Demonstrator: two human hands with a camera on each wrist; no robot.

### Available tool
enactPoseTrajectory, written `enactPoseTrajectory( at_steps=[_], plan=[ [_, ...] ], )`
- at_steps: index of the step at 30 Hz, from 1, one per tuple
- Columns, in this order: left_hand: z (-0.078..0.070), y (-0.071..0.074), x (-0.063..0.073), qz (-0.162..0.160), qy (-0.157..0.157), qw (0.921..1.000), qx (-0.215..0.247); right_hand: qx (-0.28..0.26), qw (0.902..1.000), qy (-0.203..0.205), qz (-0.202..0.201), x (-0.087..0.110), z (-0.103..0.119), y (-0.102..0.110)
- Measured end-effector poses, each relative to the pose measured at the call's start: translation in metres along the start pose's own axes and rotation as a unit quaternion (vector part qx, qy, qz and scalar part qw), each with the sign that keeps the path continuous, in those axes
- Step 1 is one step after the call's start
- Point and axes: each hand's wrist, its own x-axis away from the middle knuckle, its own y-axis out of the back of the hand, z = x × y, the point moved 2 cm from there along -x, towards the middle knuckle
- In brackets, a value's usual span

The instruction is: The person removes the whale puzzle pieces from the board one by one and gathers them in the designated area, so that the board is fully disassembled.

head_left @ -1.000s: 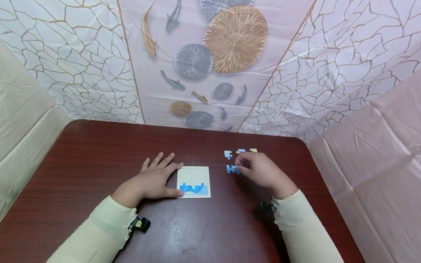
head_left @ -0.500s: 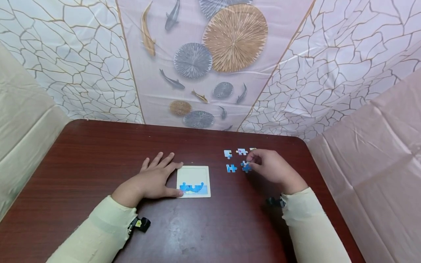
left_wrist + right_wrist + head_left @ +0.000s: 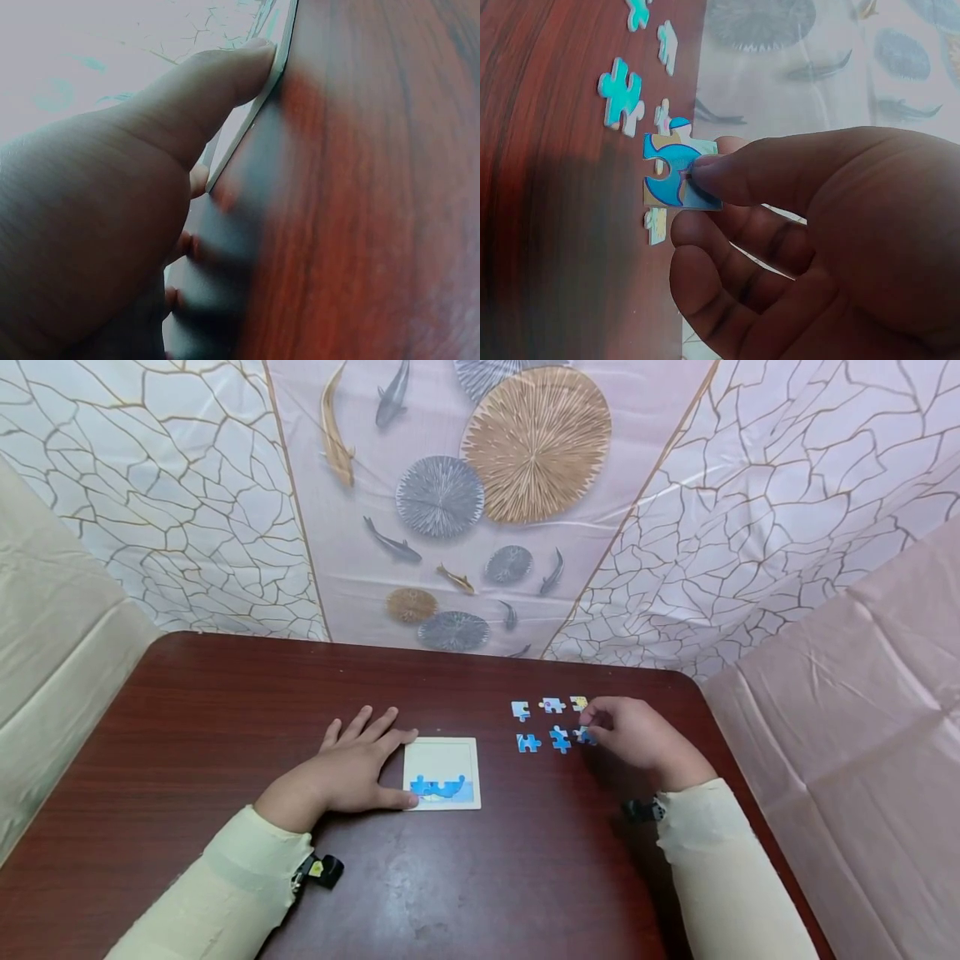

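Note:
My left hand (image 3: 348, 772) lies with fingers spread at the left side of a square puzzle board (image 3: 442, 756), the thumb on its near corner and the index fingertip at its far corner. Blue joined pieces (image 3: 438, 789) fill the board's near part. At the right, my right hand (image 3: 637, 735) pinches a jigsaw puzzle piece between thumb and fingers. In the right wrist view this puzzle piece (image 3: 675, 171) shows a dark-blue curved shape on pale blue and tan. Beside it in the head view lies a blue puzzle piece (image 3: 560, 740).
More loose puzzle pieces lie nearby: a blue one (image 3: 527, 743) in the near row, and a pale one (image 3: 521, 711), a white one (image 3: 552, 705) and a yellow one (image 3: 578, 702) behind. The dark wooden table (image 3: 450, 877) ends at a patterned cloth (image 3: 442, 568).
My right hand has moved rightward along the near row. The blue piece that it touched half a second ago now lies free, and it pinches another piece. My left hand stays put.

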Motion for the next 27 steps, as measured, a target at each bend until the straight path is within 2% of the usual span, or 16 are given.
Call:
enactPoseTrajectory(
  at_steps=[14,27],
  plan=[
    [0.001,-0.001,0.000,-0.001,0.000,1.0000,0.001,0.015,0.9992,-0.024,0.027,-0.012,-0.023,-0.005],
    [0.002,-0.001,-0.001,0.001,-0.001,1.0000,0.001,0.012,0.9986,-0.046,0.026,-0.021,-0.034,-0.017]
  ],
)
